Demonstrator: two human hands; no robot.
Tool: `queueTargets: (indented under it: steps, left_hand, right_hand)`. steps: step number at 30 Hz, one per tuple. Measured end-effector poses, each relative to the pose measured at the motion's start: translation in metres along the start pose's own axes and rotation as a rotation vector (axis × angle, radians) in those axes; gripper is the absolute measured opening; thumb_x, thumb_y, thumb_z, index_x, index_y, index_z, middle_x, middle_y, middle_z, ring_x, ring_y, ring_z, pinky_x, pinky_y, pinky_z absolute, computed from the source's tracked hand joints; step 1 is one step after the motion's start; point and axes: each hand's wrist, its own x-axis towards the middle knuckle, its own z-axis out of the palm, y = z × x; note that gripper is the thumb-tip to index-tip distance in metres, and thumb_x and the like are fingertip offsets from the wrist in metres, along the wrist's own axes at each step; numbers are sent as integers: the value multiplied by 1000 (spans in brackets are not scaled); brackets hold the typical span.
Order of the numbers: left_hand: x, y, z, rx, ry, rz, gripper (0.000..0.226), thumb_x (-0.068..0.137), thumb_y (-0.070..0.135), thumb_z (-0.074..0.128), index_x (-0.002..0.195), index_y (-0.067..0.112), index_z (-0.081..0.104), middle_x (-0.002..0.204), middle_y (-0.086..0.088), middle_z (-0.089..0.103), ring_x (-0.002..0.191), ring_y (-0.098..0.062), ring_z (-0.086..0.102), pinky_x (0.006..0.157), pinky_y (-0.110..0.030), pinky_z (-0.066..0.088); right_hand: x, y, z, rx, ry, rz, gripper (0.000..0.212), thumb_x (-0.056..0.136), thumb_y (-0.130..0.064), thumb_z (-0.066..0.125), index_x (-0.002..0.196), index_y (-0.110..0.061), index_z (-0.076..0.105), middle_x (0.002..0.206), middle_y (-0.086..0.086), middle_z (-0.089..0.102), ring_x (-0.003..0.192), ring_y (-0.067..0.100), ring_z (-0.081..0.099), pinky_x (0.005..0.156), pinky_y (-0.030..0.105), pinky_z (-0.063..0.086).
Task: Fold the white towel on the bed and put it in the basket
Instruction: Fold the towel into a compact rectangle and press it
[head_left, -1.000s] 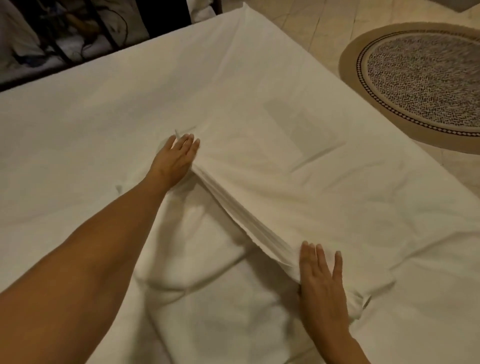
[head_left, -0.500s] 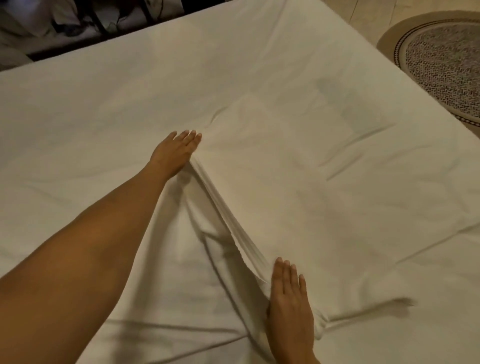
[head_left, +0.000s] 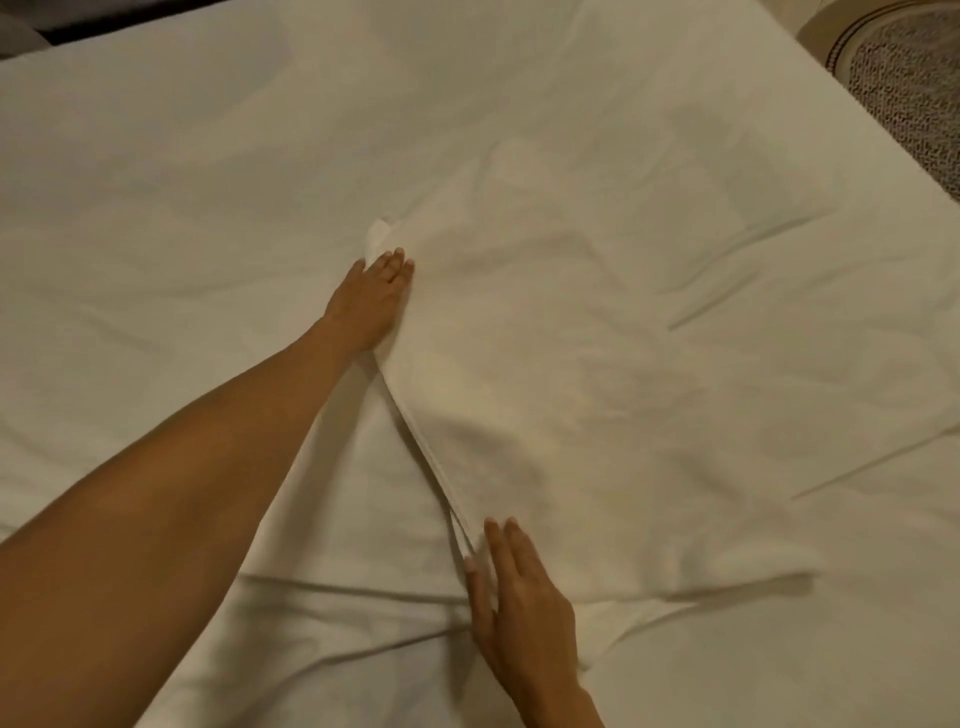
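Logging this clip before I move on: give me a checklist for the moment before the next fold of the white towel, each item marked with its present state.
1. Left hand lies on the far end of the towel's layered edge: ok.
2. Right hand lies at the near end of that edge: ok.
3. White towel lies flat on the bed: ok, light creases.
4. Layers aligned along the edge: not ok, a corner pokes out beyond the left fingers.
5. Edge pinched or only pressed: cannot tell.
6. Basket in reach: cannot tell, not in view.
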Motion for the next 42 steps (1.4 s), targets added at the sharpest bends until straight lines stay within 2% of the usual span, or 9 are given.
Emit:
queueTargets:
  steps: [3, 6, 11, 24, 29, 32, 34, 37, 42]
  left_hand:
    - [7, 25, 3, -191, -29, -31, 55, 102, 22, 25, 151, 8, 5, 160, -11, 0, 148, -22, 3, 120, -42, 7]
    - [11, 39, 23, -231, -143, -62, 66, 100, 47, 21, 152, 13, 0, 160, -9, -8, 148, -23, -2, 119, -47, 6]
    - [-1, 51, 64, -288, -225, -106, 72, 98, 54, 16, 149, 17, -16, 157, -5, -23, 148, -22, -12, 121, -47, 3]
    - [-12, 69, 71, -402, -206, -165, 65, 101, 45, 18, 149, 16, -16, 157, -4, -23, 147, -20, -14, 120, -43, 0]
    - [-28, 69, 66, -400, -176, -137, 62, 102, 39, 21, 151, 13, -8, 160, -6, -13, 148, -21, -5, 120, -43, 7]
    - [-46, 78, 62, -399, -167, -147, 63, 102, 39, 23, 151, 13, -5, 160, -7, -9, 148, -21, -3, 120, -43, 10]
    - [-59, 92, 61, -428, -160, -175, 61, 102, 37, 24, 151, 13, -3, 160, -7, -8, 149, -21, -2, 120, -43, 9]
    - [-76, 118, 61, -473, -150, -237, 59, 103, 35, 25, 152, 12, 0, 160, -8, -6, 149, -22, -1, 119, -45, 8]
    - [-112, 167, 60, -485, -120, -297, 59, 102, 34, 27, 152, 10, 5, 161, -10, -2, 149, -23, 1, 119, -44, 10]
  right_hand:
    - [17, 15, 8, -97, 107, -7, 51, 94, -31, 29, 134, -10, 52, 139, 17, 50, 130, 30, 47, 107, 39, 30]
    - [29, 35, 18, -205, 54, 33, 56, 92, -35, 29, 144, -16, 36, 152, 11, 32, 140, 25, 29, 111, 43, 14]
    - [32, 61, 43, -255, 6, -7, 59, 96, -42, 20, 150, -20, 19, 159, 8, 11, 147, 18, -7, 114, 42, 1]
    - [44, 67, 58, -259, -83, 31, 70, 90, -41, 31, 152, -20, 6, 159, 9, 0, 144, 21, -2, 114, 43, -8]
    - [45, 62, 50, -237, -119, 20, 68, 89, -43, 31, 151, -19, 14, 158, 11, 8, 144, 20, 1, 113, 42, -5]
    - [42, 66, 36, -227, -147, -84, 67, 93, -45, 19, 150, -27, -11, 158, 7, -18, 143, 17, -19, 113, 38, -18]
    - [40, 74, 18, -230, -155, -161, 64, 93, -42, 23, 151, -29, -1, 160, 6, -5, 147, 17, 0, 118, 39, 0]
    - [42, 99, -9, -266, -186, -237, 57, 85, -39, 38, 140, -27, 41, 144, 5, 47, 129, 22, 49, 100, 44, 43]
    - [65, 152, -65, -455, -191, -345, 55, 80, -36, 36, 130, -21, 56, 135, 10, 56, 120, 27, 57, 100, 47, 42]
